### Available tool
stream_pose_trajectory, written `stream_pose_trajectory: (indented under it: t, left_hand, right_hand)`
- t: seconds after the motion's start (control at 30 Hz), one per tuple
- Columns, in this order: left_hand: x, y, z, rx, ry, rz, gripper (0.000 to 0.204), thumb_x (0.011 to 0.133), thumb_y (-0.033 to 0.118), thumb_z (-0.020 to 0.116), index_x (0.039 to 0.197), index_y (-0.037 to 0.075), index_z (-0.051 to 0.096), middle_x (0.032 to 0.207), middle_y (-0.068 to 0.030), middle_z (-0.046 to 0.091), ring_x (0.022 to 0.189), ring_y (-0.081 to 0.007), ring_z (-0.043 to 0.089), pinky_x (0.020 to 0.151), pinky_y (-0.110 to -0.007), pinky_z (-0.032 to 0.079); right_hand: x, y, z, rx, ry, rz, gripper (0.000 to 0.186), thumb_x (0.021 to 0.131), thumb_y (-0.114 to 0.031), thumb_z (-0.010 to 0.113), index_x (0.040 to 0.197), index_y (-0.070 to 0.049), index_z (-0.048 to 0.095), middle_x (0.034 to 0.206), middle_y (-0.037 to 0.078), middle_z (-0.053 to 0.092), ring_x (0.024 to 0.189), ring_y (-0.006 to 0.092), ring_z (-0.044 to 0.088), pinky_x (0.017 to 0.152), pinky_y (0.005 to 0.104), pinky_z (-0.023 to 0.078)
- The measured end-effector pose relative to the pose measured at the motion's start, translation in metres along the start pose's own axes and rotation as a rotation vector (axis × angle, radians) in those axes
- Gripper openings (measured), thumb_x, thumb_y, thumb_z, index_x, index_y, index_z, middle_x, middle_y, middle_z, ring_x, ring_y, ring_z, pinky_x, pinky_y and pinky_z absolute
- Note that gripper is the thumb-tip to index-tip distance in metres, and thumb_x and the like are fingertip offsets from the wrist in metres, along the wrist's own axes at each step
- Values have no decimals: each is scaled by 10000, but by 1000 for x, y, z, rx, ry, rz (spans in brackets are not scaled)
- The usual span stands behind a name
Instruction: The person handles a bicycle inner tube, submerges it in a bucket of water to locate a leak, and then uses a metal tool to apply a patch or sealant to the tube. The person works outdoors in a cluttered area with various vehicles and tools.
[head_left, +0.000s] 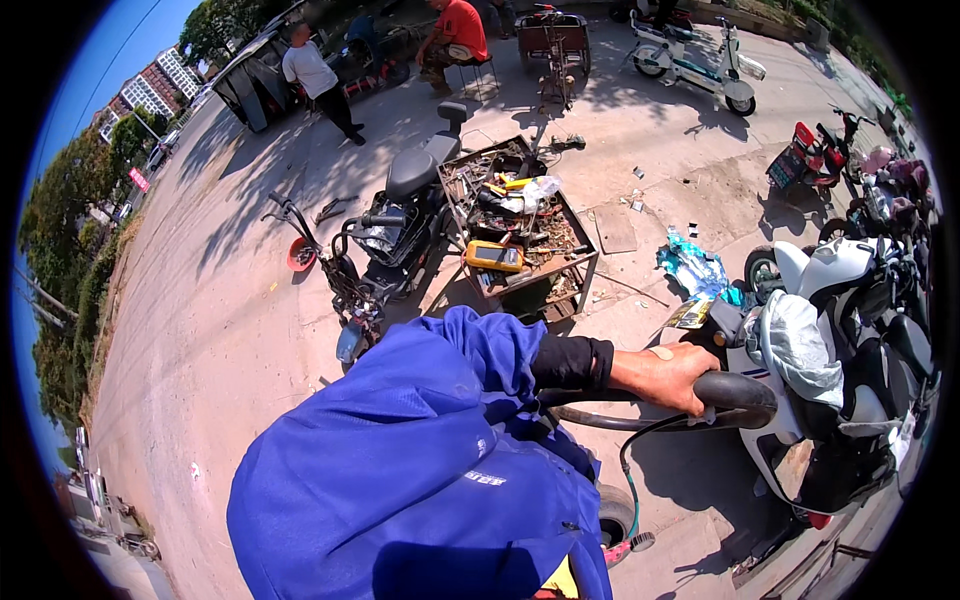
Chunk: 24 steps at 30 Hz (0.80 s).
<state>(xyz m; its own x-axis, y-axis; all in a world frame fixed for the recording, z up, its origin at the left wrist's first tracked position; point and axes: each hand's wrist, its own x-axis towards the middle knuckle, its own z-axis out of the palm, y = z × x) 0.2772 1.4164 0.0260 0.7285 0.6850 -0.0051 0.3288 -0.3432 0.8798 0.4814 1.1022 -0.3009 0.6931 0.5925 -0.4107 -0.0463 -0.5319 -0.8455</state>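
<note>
Head view: my left hand (665, 375) is closed over a black rubber tube (745, 392), fingers curled around it and the back of the hand upward. My right hand is out of sight, so I cannot tell how it stands. The tube lies in front of me to the right, a bent loop running from under my black cuff (575, 362) to beyond my knuckles. A pale patch (661, 353) sits on the back of my hand, near the wrist.

Close by my fingers, a thin hose (624, 466) drops away from the tube towards a red fitting (625, 548) beside a small wheel (614, 512), partly covered by my blue jacket (370, 450).

Just past the tube stands a white scooter (775, 440) with a pale cover (800, 350) over it; whether the tube touches it I cannot tell. Ahead of me is a tool cart (590, 262) heaped with tools, a yellow meter (494, 256) at its near side. A black scooter (405, 180) stands left of the cart, and a teal wrapper (695, 268) lies to its right. Farther off, someone in a red shirt (462, 35) sits on a stool (482, 68).
</note>
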Motion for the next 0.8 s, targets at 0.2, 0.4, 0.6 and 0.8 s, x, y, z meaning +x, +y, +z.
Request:
stream_pose_trajectory:
  t: [0.2,0.4,0.6,0.8]
  left_hand:
    - [27,18,52,68,-125,-27,439,683,260,796,991,-34,689,866,-226,718,850,-375,725,783,-450,562]
    - [46,24,121,-26,-253,6,411,681,203,798,1011,-13,678,877,-201,726,868,-374,726,782,-448,562]
    - [47,-43,244,-3,-397,33,481,664,221,839,1067,26,665,952,-197,724,970,-398,701,830,-476,551]
    - [46,-76,282,-72,-460,-29,486,656,264,866,1057,48,698,997,-191,738,1003,-387,708,867,-477,547]
  right_hand:
    - [-3,11,-45,-13,159,-37,418,1024,-347,574,1274,-18,511,1109,184,576,931,280,604,794,406,513]
    - [-10,11,-81,-30,393,-179,467,1023,-346,581,1336,-5,517,1181,215,600,1001,307,633,855,427,536]
    - [-13,-92,-82,2,163,-435,676,1021,-322,594,1557,10,352,1509,279,439,1331,378,504,1131,456,397]
    - [14,-78,-71,-139,183,-351,433,975,-129,590,1326,112,511,1246,319,593,1175,424,578,1041,441,434]
